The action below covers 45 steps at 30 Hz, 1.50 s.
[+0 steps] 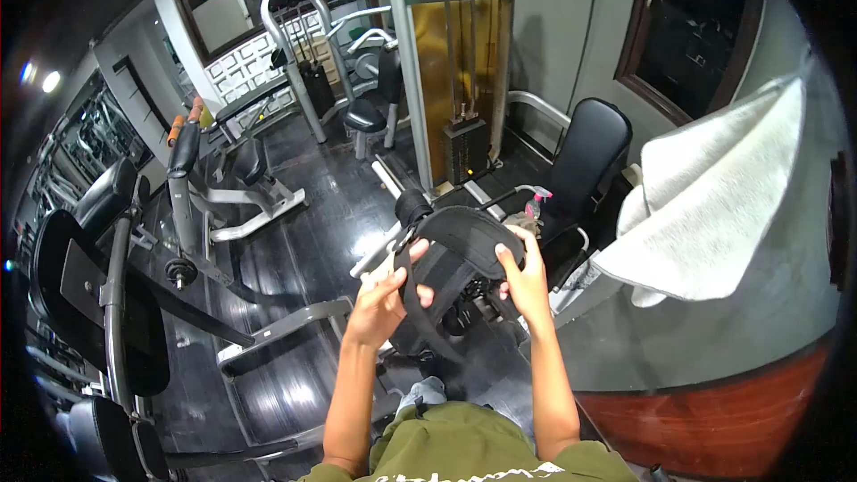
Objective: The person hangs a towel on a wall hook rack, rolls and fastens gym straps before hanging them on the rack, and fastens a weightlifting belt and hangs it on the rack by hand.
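Strap of wide black padding [471, 234] spans the gap between the two hands, above the dark floor [295, 268] and on the near side of the tall weight machine [452, 62]. Its width seems to be why it is held at both sides: one hand alone would probably let the stiff padding tip or fold.

The left hand [527, 278] grips the right part of the padding, thumb laid over its face and the other fingers going behind, a hold that likely keeps the panel spread rather than bunched. The right hand [378, 303] is partly closed, thumb and fingers about the narrow band [411, 295] at the left side, which looks like a way to keep the loose part apart from the padding. How tightly it is pinched cannot be told. Below the grip the band curves down slack, pulled by its own weight.

Just beyond the left hand is a bottle with a pink top [534, 203], beside the black seat back [592, 145]; it is presumably within easy reach of whoever sits there. At the right a white towel [714, 205] hangs in broad folds, perhaps to keep it off the floor and handy; what holds it up is unclear.
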Each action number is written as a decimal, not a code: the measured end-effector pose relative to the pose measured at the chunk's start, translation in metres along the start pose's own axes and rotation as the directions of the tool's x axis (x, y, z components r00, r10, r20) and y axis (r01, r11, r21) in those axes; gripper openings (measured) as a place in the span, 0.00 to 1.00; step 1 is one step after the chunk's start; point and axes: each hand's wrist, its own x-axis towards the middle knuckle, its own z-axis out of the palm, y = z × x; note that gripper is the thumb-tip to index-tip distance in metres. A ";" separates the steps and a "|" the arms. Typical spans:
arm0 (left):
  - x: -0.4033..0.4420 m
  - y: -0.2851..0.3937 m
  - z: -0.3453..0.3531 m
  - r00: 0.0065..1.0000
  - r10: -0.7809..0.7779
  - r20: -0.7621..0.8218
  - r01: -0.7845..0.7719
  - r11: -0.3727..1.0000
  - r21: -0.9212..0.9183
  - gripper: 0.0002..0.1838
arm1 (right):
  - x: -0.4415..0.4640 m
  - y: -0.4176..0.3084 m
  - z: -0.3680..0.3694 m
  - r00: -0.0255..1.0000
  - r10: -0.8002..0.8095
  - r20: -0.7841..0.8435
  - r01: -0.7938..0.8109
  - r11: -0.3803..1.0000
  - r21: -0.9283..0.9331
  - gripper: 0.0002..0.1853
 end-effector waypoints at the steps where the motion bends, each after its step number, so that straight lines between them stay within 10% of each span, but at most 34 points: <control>1: 0.001 -0.007 0.011 0.998 0.000 -0.063 -0.004 0.998 -0.062 0.34 | -0.010 0.010 -0.005 1.000 -0.003 -0.003 0.003 1.000 0.029 0.21; 12: 0.037 -0.111 0.012 0.974 -0.217 0.058 0.195 0.690 -0.697 0.12 | -0.100 0.043 -0.067 0.982 0.007 -0.190 0.005 0.998 0.064 0.16; 26: 0.055 -0.179 0.052 0.954 -0.297 0.030 0.227 0.657 -0.719 0.13 | -0.152 0.062 -0.108 0.983 -0.067 -0.171 0.086 0.990 0.111 0.29; 33: 0.049 -0.184 0.064 0.959 -0.283 -0.003 0.206 0.706 -0.677 0.16 | -0.146 0.056 -0.107 0.967 -0.044 -0.251 0.056 0.998 0.039 0.14; 39: 0.027 -0.171 0.050 0.909 -0.411 0.069 0.401 0.907 0.124 0.16 | -0.142 0.051 -0.130 0.919 -0.148 -0.367 0.167 0.986 0.021 0.10; 41: 0.026 -0.163 0.039 0.872 -0.481 0.093 0.426 0.837 0.345 0.16 | -0.141 0.046 -0.143 0.920 -0.236 -0.312 0.214 0.971 -0.103 0.08; 43: 0.027 -0.156 0.039 0.815 -0.578 0.030 0.263 0.416 0.870 0.16 | -0.141 0.028 -0.151 0.937 -0.178 -0.300 0.140 0.980 -0.143 0.08; 45: 0.017 -0.153 0.055 0.862 -0.506 -0.036 0.237 0.341 0.910 0.17 | -0.139 0.024 -0.159 0.907 -0.408 -0.107 0.317 0.826 -0.466 0.11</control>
